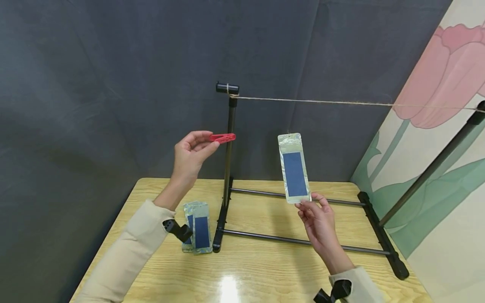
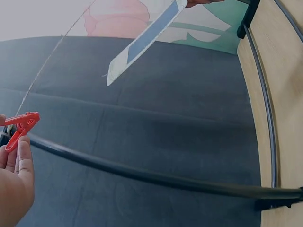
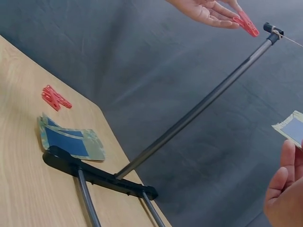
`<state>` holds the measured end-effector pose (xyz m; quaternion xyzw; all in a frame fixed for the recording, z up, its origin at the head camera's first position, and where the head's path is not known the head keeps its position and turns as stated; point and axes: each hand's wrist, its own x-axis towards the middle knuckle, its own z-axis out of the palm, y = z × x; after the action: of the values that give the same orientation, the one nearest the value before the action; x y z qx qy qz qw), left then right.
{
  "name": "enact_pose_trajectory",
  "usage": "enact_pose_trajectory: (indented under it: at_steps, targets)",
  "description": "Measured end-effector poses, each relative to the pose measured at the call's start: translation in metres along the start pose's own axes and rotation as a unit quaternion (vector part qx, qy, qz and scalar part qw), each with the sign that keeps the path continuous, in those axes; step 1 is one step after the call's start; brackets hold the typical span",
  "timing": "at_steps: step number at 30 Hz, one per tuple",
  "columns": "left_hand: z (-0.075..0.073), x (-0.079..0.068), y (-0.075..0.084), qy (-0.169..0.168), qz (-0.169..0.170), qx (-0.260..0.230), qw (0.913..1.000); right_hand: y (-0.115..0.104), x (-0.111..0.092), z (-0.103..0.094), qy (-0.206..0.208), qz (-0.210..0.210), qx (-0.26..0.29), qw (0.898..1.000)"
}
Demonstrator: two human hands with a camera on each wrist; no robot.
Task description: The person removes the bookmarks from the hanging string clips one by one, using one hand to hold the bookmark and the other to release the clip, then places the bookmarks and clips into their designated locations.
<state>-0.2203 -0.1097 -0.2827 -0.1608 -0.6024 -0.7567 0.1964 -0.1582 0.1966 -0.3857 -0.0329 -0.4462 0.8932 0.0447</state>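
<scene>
My left hand (image 1: pixel 191 153) pinches a red clothespin (image 1: pixel 222 138) between thumb and fingers, level with the rack's left post and below the string. In the left wrist view the clothespin (image 2: pixel 21 128) shows its legs spread in a V. My right hand (image 1: pixel 317 221) holds a bookmark-like card (image 1: pixel 295 173) by its lower edge. The card stands nearly upright, with a blue panel and a pale patterned border, its top below the string (image 1: pixel 310 101). In the right wrist view only a corner of the card (image 3: pixel 293 126) shows above the right fingers.
A black rack (image 1: pixel 229 168) stands on the wooden table (image 1: pixel 257 269), string tied between its two posts. Several similar cards (image 1: pixel 201 231) lie overlapped left of the rack's foot. Red clothespins (image 3: pixel 56 98) lie beside them in the right wrist view. A dark curtain hangs behind.
</scene>
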Motion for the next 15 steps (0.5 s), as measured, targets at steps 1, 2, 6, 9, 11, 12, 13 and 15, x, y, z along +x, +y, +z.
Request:
enact_pose_trajectory:
  at_steps: [1, 2, 6, 9, 11, 12, 13, 15]
  targets:
    - [-0.003, -0.002, -0.001, 0.002, -0.002, 0.001, 1.0, 0.002, 0.0, 0.001, 0.0, 0.003, -0.003, 1.0]
    - [-0.006, -0.003, -0.002, 0.005, -0.004, 0.003, 1.0, 0.003, 0.0, 0.002, -0.001, 0.006, -0.007, 1.0]
    - [-0.018, -0.011, -0.006, 0.019, -0.019, 0.011, 0.9996, 0.011, -0.001, 0.006, -0.003, 0.015, -0.031, 0.999]
    - [-0.027, -0.016, -0.01, 0.031, -0.033, 0.019, 0.9988, 0.017, -0.002, 0.009, -0.009, 0.021, -0.046, 0.999]
    - [-0.033, -0.019, -0.013, 0.041, -0.04, 0.024, 0.998, 0.022, -0.002, 0.011, -0.012, 0.024, -0.053, 0.998]
    - [-0.036, -0.021, -0.014, 0.046, -0.044, 0.027, 0.9976, 0.024, -0.003, 0.012, -0.013, 0.027, -0.056, 0.998]
    - [-0.039, -0.022, -0.015, 0.051, -0.047, 0.028, 0.9972, 0.027, -0.003, 0.012, -0.015, 0.03, -0.059, 0.998]
    - [-0.044, -0.026, -0.016, 0.063, -0.053, 0.025, 0.9963, 0.031, -0.005, 0.014, -0.017, 0.036, -0.064, 0.997]
